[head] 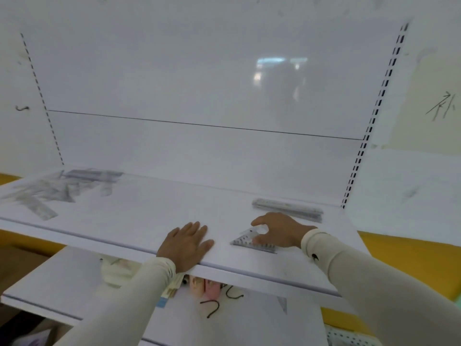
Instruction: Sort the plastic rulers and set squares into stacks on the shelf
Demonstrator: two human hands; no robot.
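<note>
Fingers of the right hand (277,229) curl round a clear set square (252,239), seemingly seating it on its stack, while the left hand (185,243) lies flat as a brace on the white shelf (139,221); rulers (287,209) lie stacked behind, unsorted pieces (50,191) far left.

- Two hands on the shelf (139,221): the left hand (185,243) and the right hand (277,229).
- One stack of set squares (252,242), near right; how many pieces it holds cannot be told.
- One stack of rulers (288,209), far right; pieces too blurred to count.
- One loose heap of rulers and set squares (57,188), far left; pieces too blurred to count.
- Two white shelf boards: the upper one and a lower shelf (62,278) beneath.
- Two slotted uprights (374,116), one left, one right.
</note>
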